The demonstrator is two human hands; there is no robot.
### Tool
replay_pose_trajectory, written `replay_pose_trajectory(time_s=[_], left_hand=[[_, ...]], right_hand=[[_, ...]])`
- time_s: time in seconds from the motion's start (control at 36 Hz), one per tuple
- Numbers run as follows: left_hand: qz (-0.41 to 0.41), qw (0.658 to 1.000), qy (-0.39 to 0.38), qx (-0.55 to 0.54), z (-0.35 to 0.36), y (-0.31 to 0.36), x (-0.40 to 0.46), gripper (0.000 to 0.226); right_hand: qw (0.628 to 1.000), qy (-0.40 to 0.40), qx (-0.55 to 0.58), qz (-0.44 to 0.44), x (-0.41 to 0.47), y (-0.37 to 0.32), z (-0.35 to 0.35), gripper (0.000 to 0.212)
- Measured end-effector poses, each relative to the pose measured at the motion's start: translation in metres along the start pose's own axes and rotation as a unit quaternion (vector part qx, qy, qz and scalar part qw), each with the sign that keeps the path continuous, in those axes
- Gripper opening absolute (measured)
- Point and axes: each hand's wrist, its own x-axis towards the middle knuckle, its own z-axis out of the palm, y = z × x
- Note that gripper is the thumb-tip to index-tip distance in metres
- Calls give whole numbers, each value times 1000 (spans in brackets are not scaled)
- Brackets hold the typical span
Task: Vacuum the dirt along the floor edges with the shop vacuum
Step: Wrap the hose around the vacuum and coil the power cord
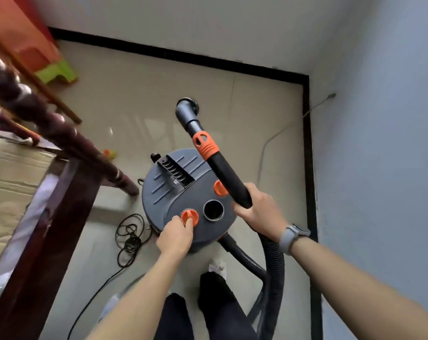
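Note:
A round grey shop vacuum (173, 192) stands on the beige tile floor, seen from above. My left hand (176, 235) rests on its lid with a fingertip pressing an orange knob (190, 216) near the front rim. My right hand (259, 212) grips the black wand (229, 179), which has an orange collar (205, 145) and ends in a grey angled nozzle (187, 107) raised above the floor. A ribbed black hose (274, 271) curves from the wand down around my right side. An open port (213, 210) and a second orange knob (219, 187) sit on the lid.
A black baseboard (308, 168) runs along the white walls and meets at a corner at the upper right. A dark wooden bed frame (61, 192) fills the left side. A coiled black cord (131, 235) lies left of the vacuum. A green stool (56, 72) stands at the far left.

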Motion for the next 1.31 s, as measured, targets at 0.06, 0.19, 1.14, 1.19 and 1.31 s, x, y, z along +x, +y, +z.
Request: replay_pose_trajectory(time_s=[0.06,0.19,1.14,1.19,1.31], left_hand=[[-4,998,5,65,9,2,9,49],[33,980,22,193,18,6,29,54],[62,986,29,152,36,138,88,26],[35,993,24,109,41,135,89,28],[-66,997,10,-25,48,130,86,40]], right_hand=[[1000,-3,5,-3,13,5,8,30],[1000,-2,22,16,39,16,25,32],[993,44,80,76,53,97,8,31],[994,41,77,74,53,100,5,32],[994,43,70,70,54,105,1,30]])
